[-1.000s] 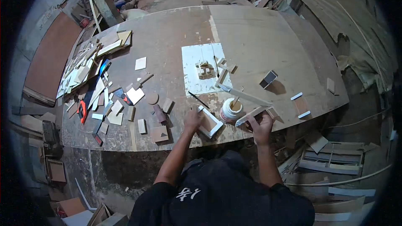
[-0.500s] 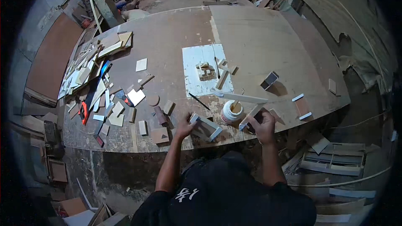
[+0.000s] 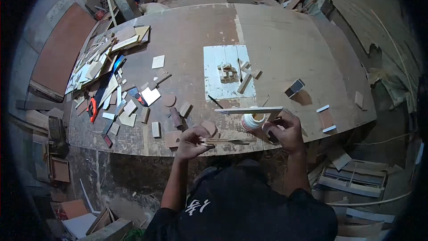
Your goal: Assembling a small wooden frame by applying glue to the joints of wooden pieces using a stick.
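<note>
My left hand (image 3: 192, 143) pinches the end of a small wooden frame (image 3: 237, 141), seen nearly edge-on above the table's near edge. My right hand (image 3: 289, 133) grips an L-shaped wooden piece (image 3: 252, 110); its long strip points left, passing over an open white jar (image 3: 250, 123) that holds pale yellowish contents. Part of the jar is hidden behind the strip. Just beyond my left fingers lies a round wooden disc (image 3: 209, 127). Farther off, a small block assembly (image 3: 228, 74) and joined wooden strips (image 3: 246, 76) rest on or by a white board (image 3: 214, 91).
Wood offcuts (image 3: 96, 69) crowd the table's left side, with an orange-handled saw (image 3: 92, 109) among them. Loose blocks (image 3: 156, 129) lie left of my left hand. To the right are a dark box-shaped piece (image 3: 294, 88) and a brown panel with white ends (image 3: 326, 118).
The frame in my left hand has turned from a tilted open view to nearly edge-on. My right hand has turned the L-shaped piece, its strip now level. The view has shifted slightly.
</note>
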